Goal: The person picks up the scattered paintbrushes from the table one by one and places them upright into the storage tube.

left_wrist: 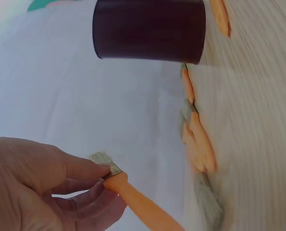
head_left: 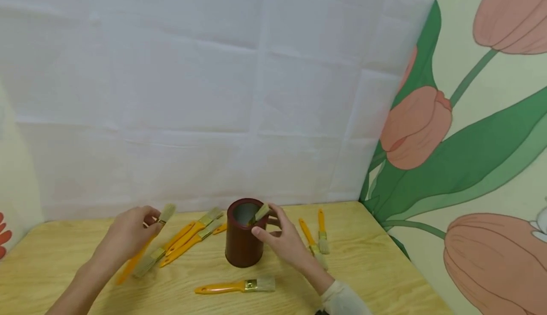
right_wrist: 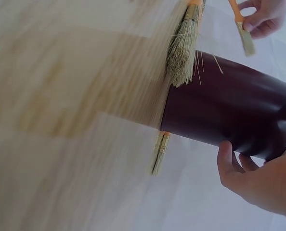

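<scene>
**Pinch at nine o'clock, brace at three**

With the can (head_left: pixel 243 246) as the dial's centre, the left hand (head_left: pixel 128 233) is at nine o'clock, thumb and fingers pinching a brush (left_wrist: pixel 143 207) near its metal band, bristles up, handle slanting down. The right hand (head_left: pixel 284 241) grips the can at three, near the rim; whether it also touches the second brush (head_left: pixel 261 212), which pokes out bristles up, I cannot tell. The pinch seems well placed, leaving the handle free; best keep that end lowest, clear the rim before lowering, and hold the can steady. On the bench (head_left: pixel 363 258), a pile (head_left: pixel 186 245) lies at nine, a loose brush (head_left: pixel 235 286) at six.
</scene>
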{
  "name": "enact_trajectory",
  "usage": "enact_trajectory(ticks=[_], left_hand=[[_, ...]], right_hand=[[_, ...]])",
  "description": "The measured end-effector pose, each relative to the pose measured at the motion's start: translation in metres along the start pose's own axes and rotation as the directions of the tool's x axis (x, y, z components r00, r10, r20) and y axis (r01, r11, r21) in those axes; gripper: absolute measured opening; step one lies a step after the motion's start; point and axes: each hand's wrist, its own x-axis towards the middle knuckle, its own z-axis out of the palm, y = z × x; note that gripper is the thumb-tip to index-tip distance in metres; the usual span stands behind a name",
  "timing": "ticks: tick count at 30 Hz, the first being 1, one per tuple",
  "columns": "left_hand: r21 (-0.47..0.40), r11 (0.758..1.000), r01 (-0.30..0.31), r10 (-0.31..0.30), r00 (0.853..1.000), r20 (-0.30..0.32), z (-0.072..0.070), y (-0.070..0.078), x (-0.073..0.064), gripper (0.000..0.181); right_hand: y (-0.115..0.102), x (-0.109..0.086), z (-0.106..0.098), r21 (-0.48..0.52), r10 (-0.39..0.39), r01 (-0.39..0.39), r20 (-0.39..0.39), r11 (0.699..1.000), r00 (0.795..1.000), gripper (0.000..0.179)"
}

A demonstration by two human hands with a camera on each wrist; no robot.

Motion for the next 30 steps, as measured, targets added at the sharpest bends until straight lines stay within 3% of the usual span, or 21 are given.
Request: enact_trajectory(ticks=[12,17,21,25,28,30], left_hand=[[-0.015,0.996,-0.086,0.084,0.99,-0.117,-0.004,0.059,-0.008,0.024],[-0.02,0.991,-0.135,0.128,0.971,-0.202,-0.005,0.08,-0.012,0.025],[-0.024,0.979,-0.203,0.189,0.941,-0.28,-0.005,0.096,-0.011,0.021],[-0.042,0.952,-0.302,0.263,0.883,-0.389,-0.003,0.117,-0.008,0.022],[-0.077,0.927,-0.368,0.291,0.832,-0.473,0.0,0.132,-0.005,0.026],[-0.101,0.91,-0.403,0.3,0.805,-0.511,0.002,0.141,-0.002,0.027]], right_hand=[[-0.002,-0.003,-0.002,0.025,0.006,-0.007,0.011,1.0,1.0,0.072],[-0.003,-0.003,-0.002,0.036,0.006,-0.007,0.013,0.999,1.0,0.072],[-0.006,-0.003,0.0,0.049,-0.003,0.003,0.003,0.999,1.0,0.072],[-0.008,-0.002,0.002,0.075,0.01,-0.01,0.0,0.997,1.0,0.073],[-0.009,-0.002,0.003,0.087,0.016,-0.017,0.011,0.996,1.0,0.072],[-0.009,-0.001,0.003,0.08,0.011,-0.011,0.013,0.997,1.0,0.071]])
